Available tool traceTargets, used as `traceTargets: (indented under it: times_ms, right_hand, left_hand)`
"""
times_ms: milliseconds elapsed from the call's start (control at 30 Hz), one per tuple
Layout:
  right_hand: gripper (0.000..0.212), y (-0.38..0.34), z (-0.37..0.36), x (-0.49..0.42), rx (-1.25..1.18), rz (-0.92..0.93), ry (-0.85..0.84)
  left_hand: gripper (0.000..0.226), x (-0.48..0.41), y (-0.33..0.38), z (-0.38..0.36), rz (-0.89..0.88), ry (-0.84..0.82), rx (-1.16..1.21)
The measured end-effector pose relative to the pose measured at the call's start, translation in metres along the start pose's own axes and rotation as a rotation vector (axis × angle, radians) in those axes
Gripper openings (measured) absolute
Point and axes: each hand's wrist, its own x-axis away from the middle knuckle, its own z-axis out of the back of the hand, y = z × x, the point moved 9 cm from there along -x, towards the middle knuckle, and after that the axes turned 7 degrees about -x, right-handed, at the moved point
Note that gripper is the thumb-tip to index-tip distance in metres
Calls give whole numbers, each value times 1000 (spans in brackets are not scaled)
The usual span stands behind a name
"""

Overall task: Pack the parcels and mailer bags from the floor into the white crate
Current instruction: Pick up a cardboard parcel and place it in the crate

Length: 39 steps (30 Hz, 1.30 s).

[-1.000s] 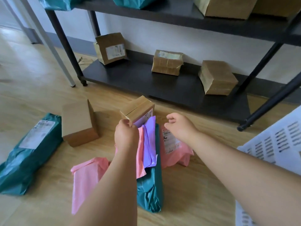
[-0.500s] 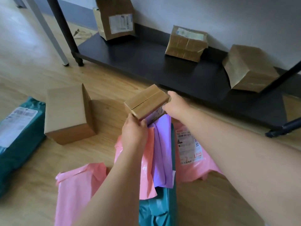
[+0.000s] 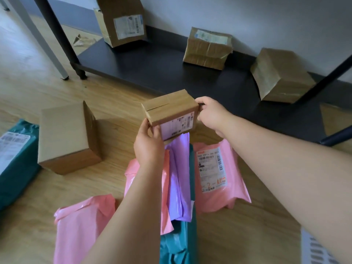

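Both hands hold a small brown cardboard parcel (image 3: 171, 107) with a white label above the floor. My left hand (image 3: 148, 145) grips its lower left corner and my right hand (image 3: 211, 115) grips its right side. A purple mailer (image 3: 179, 178), a pink mailer (image 3: 166, 191) and a teal mailer (image 3: 177, 244) hang below the parcel along my left forearm; how they are held is hidden. On the floor lie a labelled pink mailer (image 3: 219, 178), another pink mailer (image 3: 82, 229), a larger brown box (image 3: 64, 134) and a teal mailer (image 3: 15, 159). The white crate (image 3: 320, 248) shows at the bottom right corner.
A low black shelf (image 3: 152, 69) stands just beyond the parcel, with three brown boxes on it (image 3: 122, 21) (image 3: 207, 48) (image 3: 280, 75). Its dark legs (image 3: 57, 35) and a grey table leg (image 3: 38, 39) rise at the left. The floor is light wood.
My right hand moved in from beside the parcel and took hold of its right side. The parcel turned so that its label faces me. The view tilted downward and closer.
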Motion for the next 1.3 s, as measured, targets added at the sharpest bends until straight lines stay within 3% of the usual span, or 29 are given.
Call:
traceTargets:
  times_ms: [267, 500, 700, 800, 900, 1033, 1300]
  right_hand:
    - [59, 1, 75, 61, -145, 35, 93]
    - [56, -3, 140, 144, -270, 30, 174]
    - [69, -16, 203, 225, -306, 83, 249]
    - [68, -20, 236, 276, -311, 131, 263]
    - [64, -6, 272, 318, -309, 154, 322]
    - [66, 14, 302, 363, -319, 128, 351]
    - [69, 56, 360, 457, -404, 105, 424]
  left_hand:
    - [23, 30, 62, -2, -54, -9, 55]
    - [27, 91, 132, 10, -133, -62, 128]
    - [20, 164, 178, 23, -191, -112, 170]
    - [19, 211, 202, 26, -231, -173, 203]
    - [45, 258, 222, 24, -263, -288, 239]
    - [54, 312, 240, 18, -327, -467, 230]
    - [36, 415, 269, 4, -440, -554, 143]
